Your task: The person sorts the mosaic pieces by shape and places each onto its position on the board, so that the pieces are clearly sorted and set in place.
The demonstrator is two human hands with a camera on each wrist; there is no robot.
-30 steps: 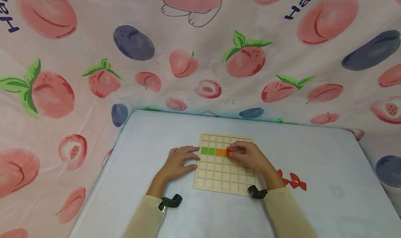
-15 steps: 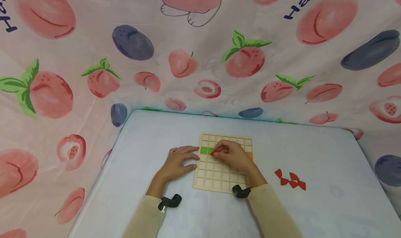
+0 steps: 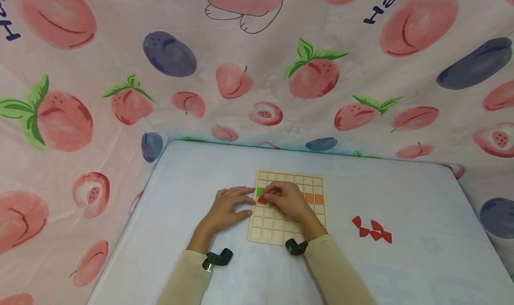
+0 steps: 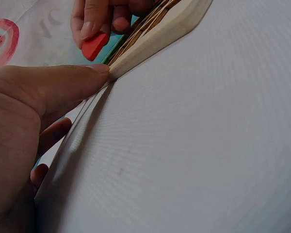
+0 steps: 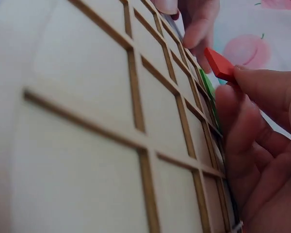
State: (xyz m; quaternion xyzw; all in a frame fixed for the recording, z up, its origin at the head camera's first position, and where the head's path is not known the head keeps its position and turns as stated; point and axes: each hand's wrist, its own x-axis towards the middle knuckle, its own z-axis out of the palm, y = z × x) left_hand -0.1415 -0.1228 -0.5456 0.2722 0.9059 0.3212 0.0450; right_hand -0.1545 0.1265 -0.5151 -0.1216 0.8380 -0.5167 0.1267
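My right hand [image 3: 286,200] pinches a red fan-shaped piece [image 5: 219,64] between thumb and fingers, just over the left side of a wooden grid board [image 3: 277,233]. In the left wrist view the red piece [image 4: 93,47] hangs above the board's edge. A green square [image 3: 260,191] lies in the board's leftmost column, and two orange squares [image 3: 314,198] show in the same row at the right; my right hand hides the cells between. My left hand [image 3: 230,210] rests at the board's left edge with fingers spread, its thumb [image 4: 82,80] touching the wooden side.
Several loose red fan-shaped pieces [image 3: 375,235] lie on the white table [image 3: 421,198] right of the board. A fruit-patterned cloth [image 3: 265,77] hangs behind and at the left. A dark wrist camera [image 3: 296,247] sits by each sleeve.
My right hand has moved left across the board with the red piece, from mid-row to the leftmost columns, uncovering the orange squares at the right. The left hand stays put.
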